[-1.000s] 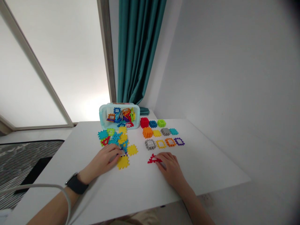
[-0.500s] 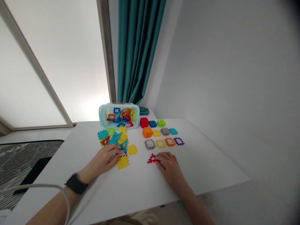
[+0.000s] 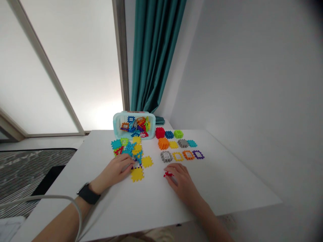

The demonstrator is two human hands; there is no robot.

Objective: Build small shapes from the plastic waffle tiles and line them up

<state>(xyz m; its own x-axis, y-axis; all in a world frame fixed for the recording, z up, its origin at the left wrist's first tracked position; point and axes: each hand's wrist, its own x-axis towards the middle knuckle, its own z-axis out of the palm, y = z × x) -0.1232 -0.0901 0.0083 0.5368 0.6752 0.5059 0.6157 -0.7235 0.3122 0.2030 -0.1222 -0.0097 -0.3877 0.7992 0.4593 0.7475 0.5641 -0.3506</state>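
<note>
My right hand is shut on a red triangular interlocking plastic piece, which stands tilted at its fingertips and is mostly hidden. My left hand lies curled on the table, its fingertips at a small plastic piece with a white window. Two yellow square pieces lie just beyond those fingers, and a heap of mixed teal, blue, yellow and red pieces spreads above them.
Sorted pieces stand in tidy rows to the right of the heap. A pale teal plastic bin full of pieces sits at the far edge of the white table. A teal curtain hangs behind it. A cable runs past my left wrist's black watch.
The red triangular piece has gone from lying flat to tilted up in my right fingers. The whole scene has shifted slightly right in view as my head moved.
</note>
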